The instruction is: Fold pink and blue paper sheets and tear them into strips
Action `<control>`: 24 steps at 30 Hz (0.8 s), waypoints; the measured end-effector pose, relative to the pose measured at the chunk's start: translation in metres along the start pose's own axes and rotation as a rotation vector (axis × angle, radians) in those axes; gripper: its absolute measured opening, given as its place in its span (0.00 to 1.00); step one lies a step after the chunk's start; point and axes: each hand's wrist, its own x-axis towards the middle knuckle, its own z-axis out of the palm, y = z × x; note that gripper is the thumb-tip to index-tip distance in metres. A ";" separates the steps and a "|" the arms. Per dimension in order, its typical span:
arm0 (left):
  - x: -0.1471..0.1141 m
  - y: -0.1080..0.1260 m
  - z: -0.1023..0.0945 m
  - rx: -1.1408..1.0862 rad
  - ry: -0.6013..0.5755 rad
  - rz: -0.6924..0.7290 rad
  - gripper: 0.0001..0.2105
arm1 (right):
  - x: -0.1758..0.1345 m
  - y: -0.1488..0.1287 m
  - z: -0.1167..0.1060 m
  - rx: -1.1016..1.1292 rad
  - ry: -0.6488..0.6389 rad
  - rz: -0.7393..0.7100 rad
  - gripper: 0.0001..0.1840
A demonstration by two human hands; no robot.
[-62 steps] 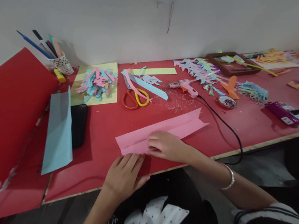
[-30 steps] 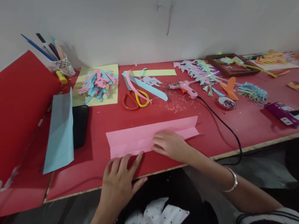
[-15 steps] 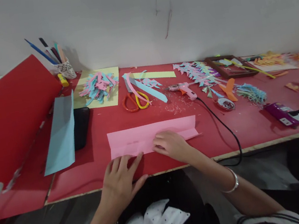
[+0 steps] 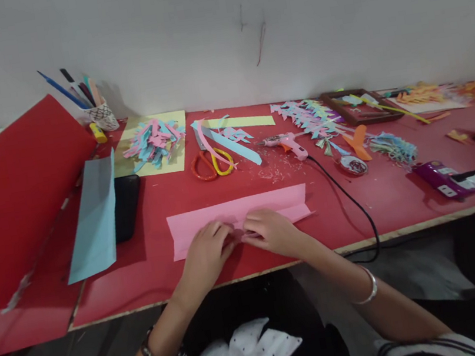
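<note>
A long pink sheet of paper (image 4: 267, 199) lies on the red tabletop, with a lengthwise crease and its near edge lifted at the right end. Near the middle of that edge, my left hand (image 4: 206, 251) pinches the paper with fingers curled. Right beside it, my right hand (image 4: 270, 232) grips the same edge, thumb below and fingers above. The two hands almost touch. Beyond the paper lie scissors with red and yellow handles (image 4: 213, 165), partly under paper strips, and a pink glue gun (image 4: 285, 144).
To the left are a folded blue paper (image 4: 92, 223) over a black phone (image 4: 128, 206), and a tilted red board (image 4: 13, 199). Cut paper strips (image 4: 155, 142) are heaped on a yellow sheet. The black cord (image 4: 347, 197) loops over the table edge near a purple power strip (image 4: 443, 178).
My left hand has moved right and forward along the near edge, from spread fingers to a pinch beside my right hand. My right hand stays in place on the paper.
</note>
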 end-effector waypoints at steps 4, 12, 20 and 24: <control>-0.002 -0.001 -0.001 -0.102 0.004 -0.004 0.01 | -0.011 0.011 -0.005 0.033 0.033 -0.015 0.11; 0.000 0.004 -0.010 0.093 -0.018 -0.042 0.06 | -0.028 0.030 -0.009 0.002 0.059 0.033 0.17; 0.000 0.002 -0.011 0.100 -0.038 -0.053 0.07 | -0.044 0.048 -0.012 0.069 0.103 0.016 0.19; 0.003 0.006 -0.011 0.126 -0.053 -0.056 0.04 | -0.050 0.052 -0.014 0.081 0.113 0.010 0.20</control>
